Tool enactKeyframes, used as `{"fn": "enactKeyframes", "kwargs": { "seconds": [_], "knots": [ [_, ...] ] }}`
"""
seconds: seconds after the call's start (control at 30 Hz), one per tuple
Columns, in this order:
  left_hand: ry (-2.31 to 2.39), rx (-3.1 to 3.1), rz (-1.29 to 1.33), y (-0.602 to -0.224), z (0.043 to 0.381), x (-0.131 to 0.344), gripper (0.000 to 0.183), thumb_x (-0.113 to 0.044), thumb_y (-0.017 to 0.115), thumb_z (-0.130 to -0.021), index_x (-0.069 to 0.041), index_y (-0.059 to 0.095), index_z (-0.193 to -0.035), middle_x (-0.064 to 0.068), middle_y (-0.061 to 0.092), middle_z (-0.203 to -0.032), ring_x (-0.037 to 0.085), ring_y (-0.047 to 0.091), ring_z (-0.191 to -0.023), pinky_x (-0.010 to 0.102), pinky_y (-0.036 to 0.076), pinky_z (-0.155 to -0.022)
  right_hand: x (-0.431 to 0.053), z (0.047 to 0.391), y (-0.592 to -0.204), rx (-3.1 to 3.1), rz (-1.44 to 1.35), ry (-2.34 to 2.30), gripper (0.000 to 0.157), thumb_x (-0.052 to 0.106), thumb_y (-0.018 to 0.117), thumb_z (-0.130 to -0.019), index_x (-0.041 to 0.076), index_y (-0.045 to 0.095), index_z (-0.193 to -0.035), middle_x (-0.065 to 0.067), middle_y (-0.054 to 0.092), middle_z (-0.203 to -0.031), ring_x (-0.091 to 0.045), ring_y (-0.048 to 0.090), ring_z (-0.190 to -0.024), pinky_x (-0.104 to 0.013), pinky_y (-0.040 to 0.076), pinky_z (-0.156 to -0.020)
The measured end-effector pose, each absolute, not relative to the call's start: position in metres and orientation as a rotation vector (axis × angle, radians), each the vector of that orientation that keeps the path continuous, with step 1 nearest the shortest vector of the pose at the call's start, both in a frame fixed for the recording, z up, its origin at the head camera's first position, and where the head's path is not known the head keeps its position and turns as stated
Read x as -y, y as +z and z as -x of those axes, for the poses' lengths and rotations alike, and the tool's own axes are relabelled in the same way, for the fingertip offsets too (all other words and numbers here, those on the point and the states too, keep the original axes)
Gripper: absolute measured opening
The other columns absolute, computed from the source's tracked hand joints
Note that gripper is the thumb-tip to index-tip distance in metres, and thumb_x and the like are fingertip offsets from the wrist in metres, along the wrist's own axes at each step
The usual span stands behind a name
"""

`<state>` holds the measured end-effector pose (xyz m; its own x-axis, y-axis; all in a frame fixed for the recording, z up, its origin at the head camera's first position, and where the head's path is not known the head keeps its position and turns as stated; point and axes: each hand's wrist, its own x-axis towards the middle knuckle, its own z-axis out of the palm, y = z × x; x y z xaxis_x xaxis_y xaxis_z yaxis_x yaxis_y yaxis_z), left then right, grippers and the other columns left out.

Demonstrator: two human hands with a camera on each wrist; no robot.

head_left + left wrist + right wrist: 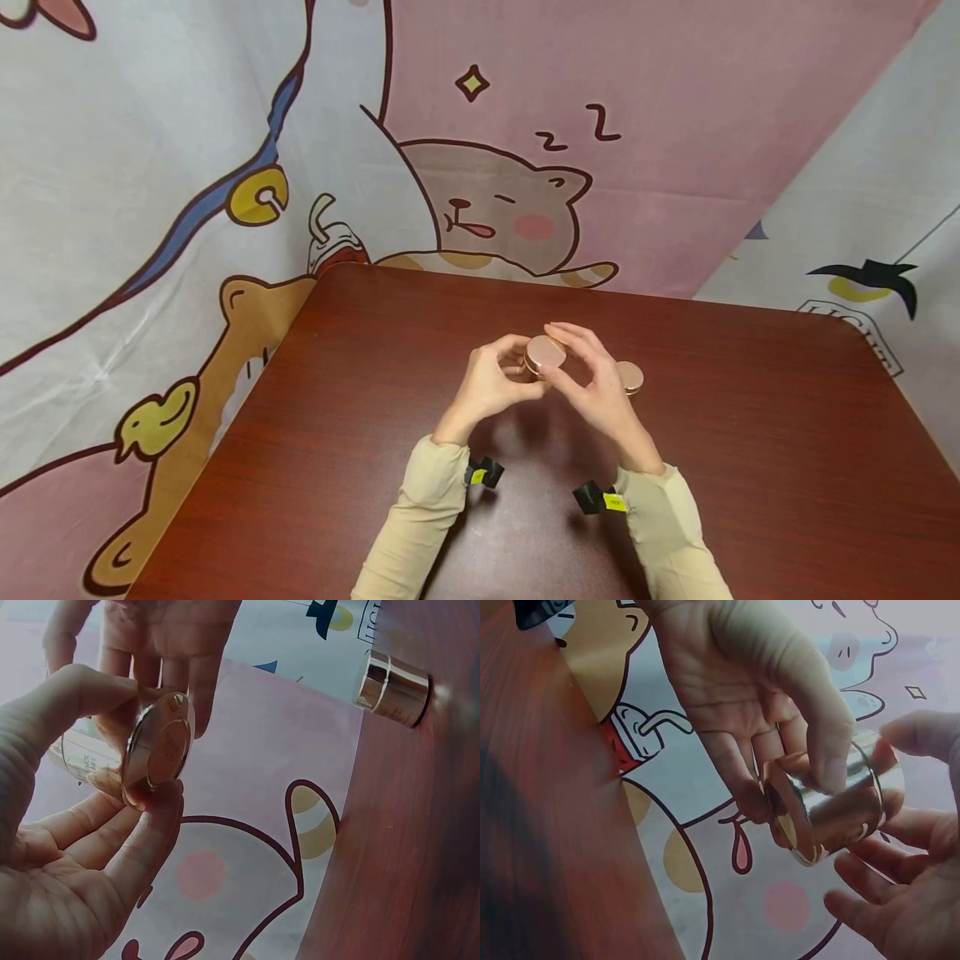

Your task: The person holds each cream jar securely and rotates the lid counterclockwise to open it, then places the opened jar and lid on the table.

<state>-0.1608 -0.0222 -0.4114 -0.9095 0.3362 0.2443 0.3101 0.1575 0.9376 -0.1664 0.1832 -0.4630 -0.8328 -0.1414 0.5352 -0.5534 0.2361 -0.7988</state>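
A shiny gold jar (832,810) with a round pinkish-gold top (546,353) is held above the table between both hands. My left hand (487,379) grips the lower part, its thumb along one side and its fingers around the other. At the top end, my right hand (596,383) holds the rim between thumb and fingers. The left wrist view shows the jar's round base (166,754) tilted toward the camera, and part of its printed label. A thin seam rings the jar near the right fingers in the right wrist view.
A second gold jar (631,377) stands upright on the dark red-brown wooden table (360,375), just beyond my right hand. Behind and left of the table hangs a cartoon-printed cloth (637,208). Both wrists carry small black cameras (590,497).
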Motion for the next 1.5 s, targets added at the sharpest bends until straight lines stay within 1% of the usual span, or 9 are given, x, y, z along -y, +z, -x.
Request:
{"fn": "enactKeyframes", "kwargs": {
  "seconds": [0.13,0.33,0.47,0.67,0.73,1.0,1.13,1.33,1.5],
  "knots": [
    [1.908,-2.388,-0.670,-0.413,0.161,0.022,0.045,0.008,0.088,-0.080,0.015,0.073,-0.122,0.032,0.079,-0.114,0.036,0.079,-0.101,0.030,0.071,-0.097,-0.181,0.166,-0.464,2.210,-0.524,1.595,0.064,0.004,0.090,-0.091,0.004,0.067,-0.151,-0.016,0.066,-0.153,-0.014,0.066,-0.137,-0.011,0.051,-0.115],
    [1.906,-2.396,-0.670,-0.412,0.160,0.023,0.045,0.008,0.088,-0.081,0.014,0.073,-0.123,0.032,0.079,-0.114,0.037,0.079,-0.102,0.031,0.071,-0.097,-0.155,0.133,-0.404,2.207,-0.415,1.595,0.044,-0.017,0.086,-0.082,-0.014,0.068,-0.123,-0.035,0.066,-0.136,0.015,0.057,-0.120,-0.002,0.049,-0.106],
    [1.905,-2.397,-0.661,-0.411,0.160,0.024,0.045,0.007,0.088,-0.081,0.014,0.073,-0.123,0.032,0.079,-0.114,0.037,0.079,-0.102,0.030,0.071,-0.098,-0.170,0.151,-0.434,2.159,-0.530,1.615,0.041,-0.007,0.086,-0.088,-0.009,0.075,-0.128,-0.031,0.067,-0.140,0.001,0.065,-0.127,-0.010,0.056,-0.110],
    [1.905,-2.391,-0.653,-0.411,0.159,0.024,0.045,0.007,0.089,-0.081,0.014,0.073,-0.122,0.032,0.079,-0.115,0.036,0.080,-0.101,0.030,0.071,-0.097,-0.201,0.193,-0.512,2.154,-0.657,1.538,0.059,0.024,0.091,-0.097,0.015,0.071,-0.152,-0.002,0.067,-0.156,-0.007,0.060,-0.145,-0.013,0.049,-0.117],
    [1.905,-2.389,-0.651,-0.411,0.159,0.024,0.045,0.007,0.089,-0.081,0.014,0.073,-0.123,0.032,0.079,-0.115,0.036,0.080,-0.101,0.029,0.071,-0.097,-0.192,0.182,-0.495,2.152,-0.612,1.536,0.061,0.026,0.092,-0.095,0.011,0.070,-0.150,-0.005,0.068,-0.153,-0.008,0.062,-0.142,-0.016,0.050,-0.116],
    [1.902,-2.399,-0.656,-0.413,0.160,0.024,0.044,0.007,0.088,-0.081,0.014,0.073,-0.122,0.032,0.079,-0.115,0.036,0.079,-0.102,0.031,0.071,-0.097,-0.158,0.136,-0.410,2.189,-0.457,1.555,0.044,-0.013,0.089,-0.081,-0.014,0.071,-0.121,-0.033,0.068,-0.133,0.014,0.055,-0.123,-0.003,0.050,-0.103],
    [1.911,-2.385,-0.640,-0.413,0.161,0.024,0.045,0.007,0.089,-0.081,0.014,0.073,-0.123,0.033,0.080,-0.115,0.036,0.079,-0.102,0.031,0.071,-0.098,-0.165,0.142,-0.420,2.177,-0.536,1.568,0.042,-0.010,0.082,-0.087,-0.012,0.074,-0.129,-0.031,0.069,-0.136,0.010,0.058,-0.126,-0.005,0.049,-0.104],
    [1.914,-2.381,-0.640,-0.413,0.161,0.024,0.045,0.007,0.088,-0.081,0.014,0.073,-0.123,0.032,0.079,-0.115,0.036,0.079,-0.102,0.032,0.071,-0.098,-0.181,0.163,-0.464,2.191,-0.575,1.495,0.055,0.012,0.088,-0.094,0.007,0.072,-0.146,-0.008,0.071,-0.147,-0.002,0.060,-0.135,-0.012,0.048,-0.107],
    [1.904,-2.400,-0.656,-0.414,0.161,0.024,0.044,0.007,0.088,-0.081,0.013,0.073,-0.123,0.032,0.079,-0.113,0.037,0.079,-0.102,0.032,0.071,-0.098,-0.165,0.143,-0.427,2.225,-0.439,1.536,0.055,0.001,0.092,-0.084,-0.006,0.069,-0.134,-0.026,0.069,-0.138,0.004,0.058,-0.127,-0.012,0.050,-0.103]
  ]
}}
